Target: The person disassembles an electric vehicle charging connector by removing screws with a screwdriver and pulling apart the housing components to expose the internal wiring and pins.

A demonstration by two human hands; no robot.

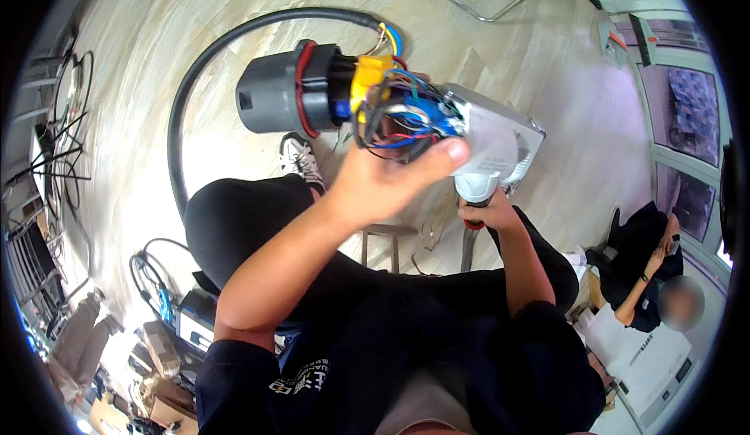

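My left hand (379,181) is closed around the wired middle of an assembly, its thumb along the edge of a silver metal box (496,130) and its other fingers partly hidden. A tangle of coloured wires (410,119) spills from the box's near end. Left of the wires, a yellow piece (369,77) meets a dark grey plug-like housing (269,91) with a red seal (305,83). Below the box, my right hand (492,212) grips a handle with a pale, tapered upper part (476,187) and a red edge low down. Whether this handle joins the box, I cannot tell.
A thick black cable (178,123) loops over the floor left of my knee, its coloured cores bared near the housing. A small stool (383,232) stands between my legs. Another person (644,271) sits at right beside a white panel (644,349). Boxes and cables crowd the lower left.
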